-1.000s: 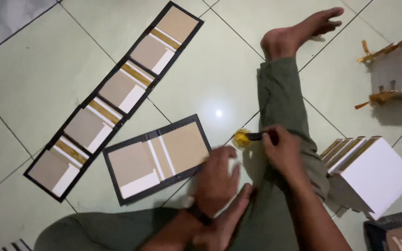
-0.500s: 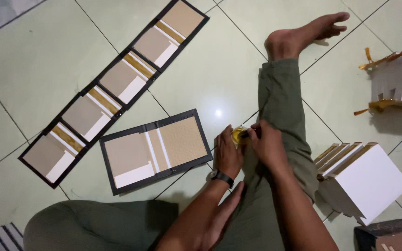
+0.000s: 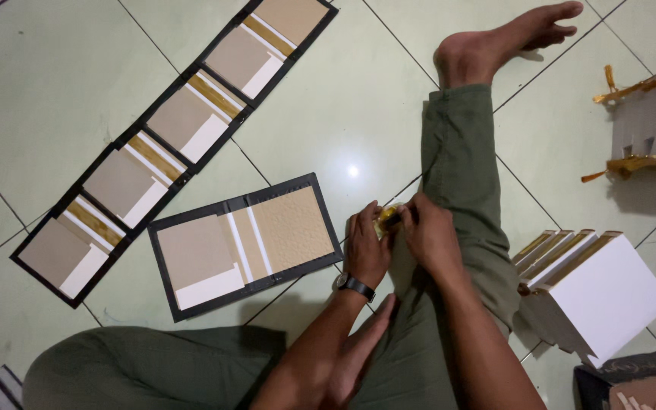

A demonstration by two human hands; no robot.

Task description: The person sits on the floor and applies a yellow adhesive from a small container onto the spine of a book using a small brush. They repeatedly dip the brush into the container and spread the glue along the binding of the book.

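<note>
I sit on a tiled floor in green trousers. My left hand (image 3: 366, 247) and my right hand (image 3: 428, 235) meet over my right leg, both gripping a small yellow object (image 3: 386, 218) between the fingertips. What it is exactly cannot be made out. A black watch sits on my left wrist. Just left of my hands lies an open black-edged cardboard cover (image 3: 244, 244) with tan and white panels.
A long strip of several joined black-framed panels (image 3: 172, 129) runs diagonally across the floor at left. A stack of white books with gold edges (image 3: 594, 292) lies at right. More white and gold pieces (image 3: 651, 121) sit at the far right. My bare foot (image 3: 495, 45) stretches upward.
My left hand rose from my lap to join the right hand on the yellow object. Both hands now pinch it together; the view shifted slightly.
</note>
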